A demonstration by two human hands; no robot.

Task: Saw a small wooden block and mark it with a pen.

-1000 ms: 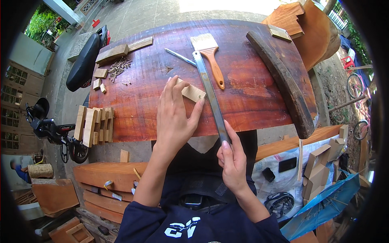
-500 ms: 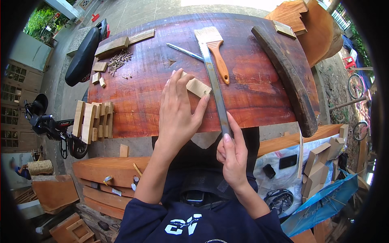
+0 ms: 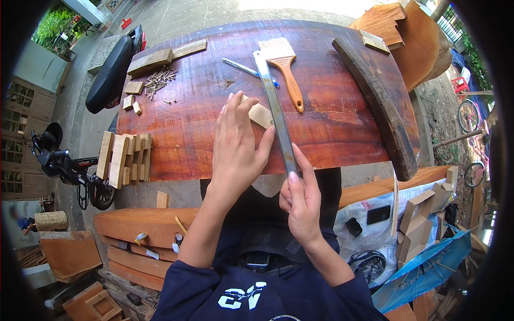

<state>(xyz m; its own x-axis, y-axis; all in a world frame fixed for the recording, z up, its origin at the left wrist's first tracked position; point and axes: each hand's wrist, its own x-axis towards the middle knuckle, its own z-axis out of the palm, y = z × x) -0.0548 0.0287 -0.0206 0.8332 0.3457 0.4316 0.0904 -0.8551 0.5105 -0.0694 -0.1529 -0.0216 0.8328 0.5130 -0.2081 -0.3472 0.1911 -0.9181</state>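
My left hand (image 3: 235,144) rests over a small pale wood block (image 3: 261,114) near the front of the table. Its fingers lie along the block's left side and its thumb presses at the right end; the hand covers part of the block. My right hand (image 3: 301,206) is closed round the near end of a long, flat metal strip (image 3: 278,109). The strip points away from me, with a rounded, holed far end, and crosses close by the block's right end. Whether strip and block touch, I cannot tell. A pen (image 3: 249,71) and a broad orange-handled brush (image 3: 289,75) lie beyond.
The dark red wooden table (image 3: 332,128) carries a heap of screws (image 3: 159,81), small wood offcuts (image 3: 134,87) and stacked wood pieces (image 3: 124,159) at the left. A long curved dark timber (image 3: 375,101) lies at the right. A parked motorbike (image 3: 110,69) stands beyond the left edge.
My right hand and the metal strip have shifted left, towards the block. The pen's blue end now shows beside the strip. My left hand stays on the block.
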